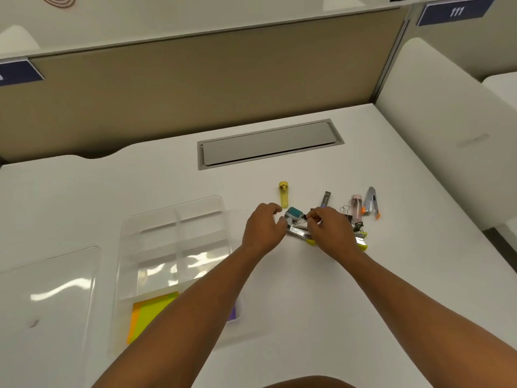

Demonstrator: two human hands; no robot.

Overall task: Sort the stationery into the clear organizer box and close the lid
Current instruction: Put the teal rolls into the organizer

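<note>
The clear organizer box (173,219) lies open on the white desk, with coloured sticky notes (151,312) in its near compartment. Its clear lid (50,289) lies flat to the left. A heap of stationery sits to the right: a teal staple box (293,212), a silver stapler with yellow tip (300,233), binder clips (358,226), a dark lead case (326,198). My right hand (328,228) pinches a small binder clip over the heap. My left hand (264,228) hovers with curled fingers beside the staple box, holding nothing.
A yellow tube (284,196) lies behind the heap. A pink tube (356,208) and a grey stapler with orange tips (372,204) lie at the far right. A grey cable hatch (268,144) is set in the desk. A beige partition stands behind.
</note>
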